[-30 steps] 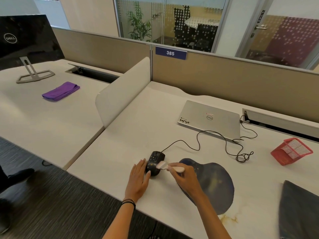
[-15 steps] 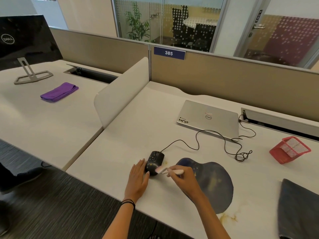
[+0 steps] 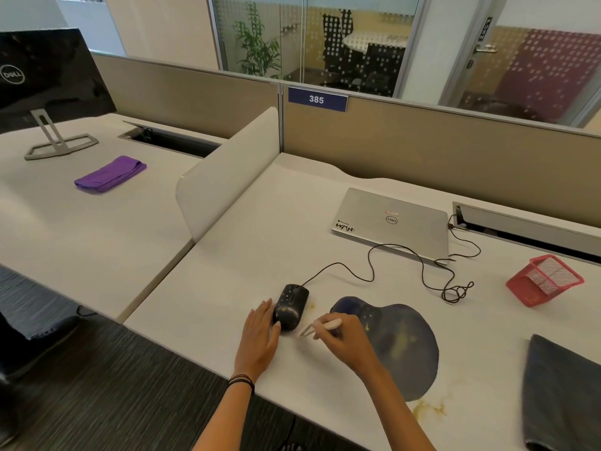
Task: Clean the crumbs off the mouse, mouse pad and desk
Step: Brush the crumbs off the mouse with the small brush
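Since a second ago the small brush point(image 3: 320, 327) has come off the top of the mouse point(image 3: 290, 305). Its pale tip now points down at the desk point(image 3: 260, 239), just beside the mouse's near right side. From the head camera, my only view, I see the right hand point(image 3: 341, 340) with its fingers curled round the brush handle, pinching it like a pen. That hand hovers over the left edge of the mouse pad point(image 3: 400, 346). The left hand point(image 3: 260, 340) lies flat on the desk with straight fingers, its fingertips and thumb against the left side of the mouse. The mouse is black with a few yellow specks on its back and sits on the bare desk, just left of the dark blue pad. Yellowish specks show on the pad, and a yellowish smear point(image 3: 426, 408) lies on the desk by its near edge. The mouse cable point(image 3: 374, 265) loops back to a closed silver laptop point(image 3: 393, 222) farther along the desk. A red mesh basket point(image 3: 543, 279) lies tipped over at the right, and a dark cloth point(image 3: 566, 395) lies at the near right edge. Past the white divider point(image 3: 227, 170), the next desk holds a folded purple cloth point(image 3: 110, 173) and a monitor point(image 3: 48, 76).
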Demonstrator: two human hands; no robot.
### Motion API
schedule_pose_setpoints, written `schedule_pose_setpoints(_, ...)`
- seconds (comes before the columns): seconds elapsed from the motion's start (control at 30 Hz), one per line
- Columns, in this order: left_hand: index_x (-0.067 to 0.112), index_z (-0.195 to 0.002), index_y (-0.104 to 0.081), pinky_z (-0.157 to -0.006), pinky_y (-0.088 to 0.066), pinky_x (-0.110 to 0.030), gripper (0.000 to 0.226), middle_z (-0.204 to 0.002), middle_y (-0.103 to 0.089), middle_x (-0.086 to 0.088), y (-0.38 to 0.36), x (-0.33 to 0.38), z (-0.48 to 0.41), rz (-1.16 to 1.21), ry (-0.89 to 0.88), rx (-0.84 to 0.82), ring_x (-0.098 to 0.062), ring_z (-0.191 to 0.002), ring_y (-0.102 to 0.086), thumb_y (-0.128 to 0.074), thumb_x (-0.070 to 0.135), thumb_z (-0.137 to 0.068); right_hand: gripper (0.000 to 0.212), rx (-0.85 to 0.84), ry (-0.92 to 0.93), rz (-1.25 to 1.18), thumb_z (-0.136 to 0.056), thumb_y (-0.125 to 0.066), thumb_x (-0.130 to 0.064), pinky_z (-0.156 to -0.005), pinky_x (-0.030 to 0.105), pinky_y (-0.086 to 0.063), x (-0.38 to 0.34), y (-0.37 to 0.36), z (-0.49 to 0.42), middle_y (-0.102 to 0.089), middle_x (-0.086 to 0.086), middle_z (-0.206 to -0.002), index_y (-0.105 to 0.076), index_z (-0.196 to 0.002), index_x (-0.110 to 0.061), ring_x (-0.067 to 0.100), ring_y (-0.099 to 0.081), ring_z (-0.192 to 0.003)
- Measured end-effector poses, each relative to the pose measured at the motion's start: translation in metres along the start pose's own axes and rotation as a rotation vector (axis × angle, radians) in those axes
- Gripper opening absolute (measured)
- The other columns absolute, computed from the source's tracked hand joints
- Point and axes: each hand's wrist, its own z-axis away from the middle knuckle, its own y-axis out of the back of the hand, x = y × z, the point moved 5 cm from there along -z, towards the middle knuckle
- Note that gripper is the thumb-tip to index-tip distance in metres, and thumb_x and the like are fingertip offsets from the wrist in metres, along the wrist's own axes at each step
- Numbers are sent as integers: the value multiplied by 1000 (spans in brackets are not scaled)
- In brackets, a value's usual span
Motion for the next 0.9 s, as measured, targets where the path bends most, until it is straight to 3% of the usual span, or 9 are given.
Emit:
schedule_pose_setpoints(0.13, 16, -147, -28, -117, 3, -19, 49, -156, -23, 1, -1, 0, 0, -13, 0, 1, -10, -145, -18, -39, 22, -100, 26, 21, 64, 31, -86, -59, -38, -74, 13, -51, -6, -2, 3, -69, -18, -94, -72, -101, -21, -2, -64, -89)
schedule_pose_setpoints(0.2, 15, -147, -28, -117, 3, -20, 49, -156, -24, 0, -1, -1, 0, -10, 2, -1, -11, -145, -18, -39, 21, -100, 22, -18, 60, 52, -87, -60, -34, -76, 15, -52, -4, -4, 5, -70, -15, -96, -72, -100, -22, -2, -63, -89)
schedule_pose_setpoints(0.37, 17, -147, -27, -117, 3, -20, 49, -156, -24, 1, -1, -1, 0, -6, 4, -8, -11, -146, -17, -39, 22, -100, 19, -57, 35, 44, -88, -57, -35, -62, 20, -49, -8, 0, 2, -69, -18, -75, -72, -84, -23, 5, -64, -71)
schedule_pose_setpoints(0.5, 16, -147, -26, -117, 3, -20, 49, -157, -23, 1, -1, -1, 0, -5, 6, -10, -11, -146, -16, -39, 22, -100, 26, -9, 28, 0, -86, -61, -41, -77, 13, -52, -8, 1, 3, -68, -24, -94, -72, -101, -23, -4, -65, -90)
schedule_pose_setpoints(0.57, 15, -147, -27, -117, 3, -21, 49, -156, -23, 1, -1, -1, -1, 1, 5, -10, -11, -146, -17, -39, 21, -100, 24, -42, 0, 13, -86, -60, -40, -75, 17, -53, -4, -2, 5, -69, -24, -92, -73, -97, -23, -2, -65, -87)
schedule_pose_setpoints(0.63, 15, -147, -27, -118, 2, -21, 49, -157, -23, 1, -1, -1, -1, 5, 9, -12, -11, -146, -17, -39, 21, -100, 24, -46, -45, 21, -87, -58, -41, -67, 31, -55, 1, -3, 7, -72, -16, -78, -74, -85, -23, 9, -66, -75)
schedule_pose_setpoints(0.73, 16, -148, -26, -118, 2, -22, 49, -157, -23, 1, -2, -2, -1, 17, 15, -14, -11, -146, -16, -39, 22, -100, 22, 37, -56, -34, -89, -59, -38, -62, 43, -53, 3, 3, 6, -72, -3, -70, -73, -80, -24, 19, -65, -64)
schedule_pose_setpoints(0.83, 16, -147, -27, -118, 1, -23, 49, -156, -24, 1, -2, -2, -1, 21, 12, -7, -11, -146, -17, -38, 25, -101, 15, 160, -30, -195, -91, -60, -27, -54, 25, -51, -8, 10, 3, -73, -7, -75, -70, -84, -35, 10, -63, -62)
schedule_pose_setpoints(0.9, 17, -148, -27, -119, 0, -23, 50, -156, -24, 1, -2, -2, -1, 23, 17, -3, -11, -146, -17, -37, 31, -101, 16, 197, -44, -263, -91, -59, -23, -58, 12, -49, -13, 13, -1, -73, -14, -79, -69, -86, -35, 2, -65, -66)
